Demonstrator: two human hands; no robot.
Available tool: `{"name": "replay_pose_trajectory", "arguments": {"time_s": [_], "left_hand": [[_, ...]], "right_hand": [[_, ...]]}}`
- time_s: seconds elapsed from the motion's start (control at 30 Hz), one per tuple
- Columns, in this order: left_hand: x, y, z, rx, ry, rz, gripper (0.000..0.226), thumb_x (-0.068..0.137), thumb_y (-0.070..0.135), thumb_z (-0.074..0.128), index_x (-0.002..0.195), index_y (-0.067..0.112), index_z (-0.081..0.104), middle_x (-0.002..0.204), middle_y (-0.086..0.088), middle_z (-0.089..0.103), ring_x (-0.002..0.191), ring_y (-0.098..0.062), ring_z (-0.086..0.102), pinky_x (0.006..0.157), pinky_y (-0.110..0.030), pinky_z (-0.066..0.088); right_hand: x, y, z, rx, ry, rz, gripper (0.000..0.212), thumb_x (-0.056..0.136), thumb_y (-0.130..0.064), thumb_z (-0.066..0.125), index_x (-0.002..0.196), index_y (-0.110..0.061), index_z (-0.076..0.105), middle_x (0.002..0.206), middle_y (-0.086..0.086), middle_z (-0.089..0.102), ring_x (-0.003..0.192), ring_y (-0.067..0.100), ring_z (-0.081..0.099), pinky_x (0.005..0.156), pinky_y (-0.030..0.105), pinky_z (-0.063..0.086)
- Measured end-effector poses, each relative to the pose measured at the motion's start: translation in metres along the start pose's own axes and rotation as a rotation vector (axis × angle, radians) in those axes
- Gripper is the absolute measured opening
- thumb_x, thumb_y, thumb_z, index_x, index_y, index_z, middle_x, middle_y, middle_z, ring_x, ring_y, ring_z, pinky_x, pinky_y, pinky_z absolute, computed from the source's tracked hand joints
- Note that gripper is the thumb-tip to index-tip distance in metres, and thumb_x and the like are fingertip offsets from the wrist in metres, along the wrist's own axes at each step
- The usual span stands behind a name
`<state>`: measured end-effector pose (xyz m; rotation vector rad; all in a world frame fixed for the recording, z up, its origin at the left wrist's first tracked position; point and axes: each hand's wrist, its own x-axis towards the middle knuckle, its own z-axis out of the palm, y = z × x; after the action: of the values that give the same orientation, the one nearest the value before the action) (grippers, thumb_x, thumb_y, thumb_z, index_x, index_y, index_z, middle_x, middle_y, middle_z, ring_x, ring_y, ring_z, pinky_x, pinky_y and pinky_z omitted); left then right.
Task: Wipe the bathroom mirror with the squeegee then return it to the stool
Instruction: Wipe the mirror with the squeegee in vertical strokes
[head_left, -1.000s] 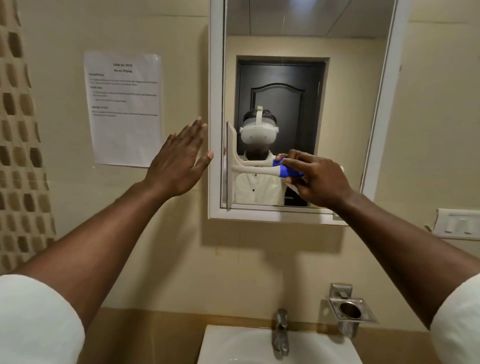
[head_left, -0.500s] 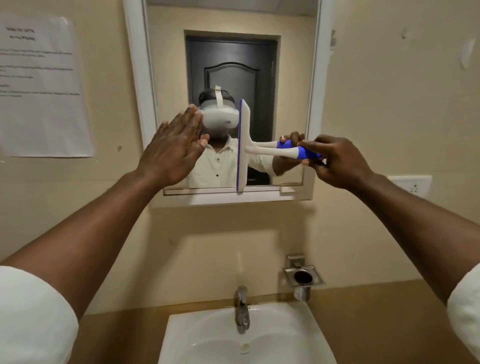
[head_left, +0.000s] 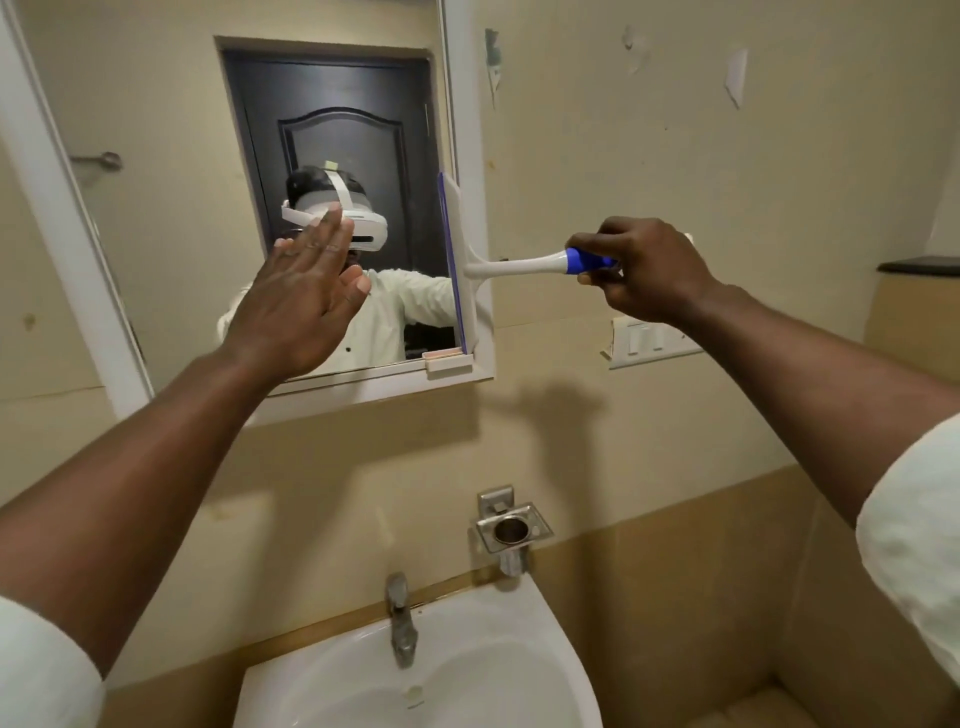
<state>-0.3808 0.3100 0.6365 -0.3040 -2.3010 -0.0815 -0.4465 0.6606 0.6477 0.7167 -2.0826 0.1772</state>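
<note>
- Gripping the squeegee (head_left: 511, 266) in my right hand (head_left: 647, 273), I have my fingers (head_left: 587, 243) curled round its blue handle end, with the white shaft running left toward the mirror (head_left: 171, 208).
- The squeegee's blade stands upright at the mirror's right edge, against the white frame (head_left: 470, 130), its blue rubber strip facing the glass; I cannot tell whether the strip touches the glass.
- My left hand (head_left: 304, 306) is raised flat in front of the glass, fingers (head_left: 324, 236) straight and together, thumb out to the right, grasping nothing; whether the palm presses the glass is not clear.
- The mirror reflects a dark door and a person in a pale shirt wearing a white headset.
- Below the mirror are a white sink (head_left: 561, 639) with a metal tap (head_left: 400, 618), and a steel holder (head_left: 511, 530) fixed to the wall just right of the tap.
- A white switch plate (head_left: 647, 343) sits on the wall under my right wrist.
- White sleeves show at both lower corners.
</note>
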Motion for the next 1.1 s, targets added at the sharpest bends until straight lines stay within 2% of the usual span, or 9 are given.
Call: {"name": "replay_pose_trajectory", "arguments": {"time_s": [0.37, 0.57, 0.67, 0.83, 0.93, 1.1], "left_hand": [[-0.021, -0.006, -0.021, 0.042, -0.018, -0.075, 0.062, 0.095, 0.05, 0.02, 0.15, 0.025, 0.003, 0.16, 0.005, 0.0, 0.147, -0.012, 0.001, 0.118, -0.038, 0.005], [-0.037, -0.011, -0.031, 0.086, -0.032, -0.119, 0.063, 0.094, 0.051, 0.019, 0.15, 0.028, 0.0, 0.16, 0.006, -0.002, 0.147, -0.011, 0.0, 0.117, -0.036, 0.002], [-0.042, -0.01, -0.034, 0.092, -0.039, -0.133, 0.066, 0.092, 0.052, 0.019, 0.15, 0.026, 0.003, 0.16, 0.007, -0.001, 0.146, -0.01, 0.0, 0.117, -0.035, 0.002], [-0.057, -0.007, -0.049, 0.097, -0.03, -0.13, 0.063, 0.094, 0.051, 0.023, 0.15, 0.027, 0.004, 0.159, 0.007, 0.002, 0.146, -0.008, 0.003, 0.118, -0.036, 0.005], [-0.071, -0.005, -0.065, 0.11, -0.007, -0.126, 0.062, 0.094, 0.048, 0.028, 0.149, 0.025, 0.013, 0.159, 0.005, 0.012, 0.146, -0.01, 0.011, 0.118, -0.037, 0.01], [-0.093, -0.011, -0.095, 0.179, -0.009, -0.178, 0.063, 0.092, 0.049, 0.028, 0.149, 0.024, 0.017, 0.158, 0.003, 0.018, 0.144, -0.014, 0.019, 0.118, -0.034, 0.012]], "right_hand": [[-0.003, 0.011, 0.005, 0.02, 0.032, -0.005, 0.033, 0.081, -0.013, 0.069, 0.113, -0.016, 0.066, 0.087, 0.011, 0.063, 0.068, 0.034, 0.056, 0.059, 0.03, 0.035], [0.0, 0.003, 0.007, 0.201, 0.162, -0.001, 0.033, 0.081, -0.016, 0.07, 0.112, -0.009, 0.063, 0.091, 0.013, 0.067, 0.069, 0.03, 0.056, 0.064, 0.041, 0.05], [0.009, -0.015, 0.009, 0.282, 0.2, 0.018, 0.033, 0.082, -0.018, 0.069, 0.113, -0.009, 0.063, 0.094, 0.013, 0.068, 0.073, 0.029, 0.058, 0.069, 0.043, 0.052], [0.019, -0.058, 0.018, 0.435, 0.228, 0.023, 0.034, 0.082, -0.02, 0.07, 0.113, -0.007, 0.063, 0.096, 0.012, 0.068, 0.075, 0.022, 0.055, 0.07, 0.032, 0.046], [0.024, -0.087, 0.022, 0.534, 0.256, 0.028, 0.033, 0.082, -0.022, 0.071, 0.11, -0.007, 0.065, 0.087, 0.004, 0.063, 0.07, 0.018, 0.05, 0.066, 0.018, 0.036], [0.04, -0.125, 0.028, 0.71, 0.318, 0.089, 0.035, 0.081, -0.026, 0.072, 0.111, -0.008, 0.065, 0.086, -0.004, 0.058, 0.07, 0.015, 0.052, 0.063, 0.006, 0.033]]}}
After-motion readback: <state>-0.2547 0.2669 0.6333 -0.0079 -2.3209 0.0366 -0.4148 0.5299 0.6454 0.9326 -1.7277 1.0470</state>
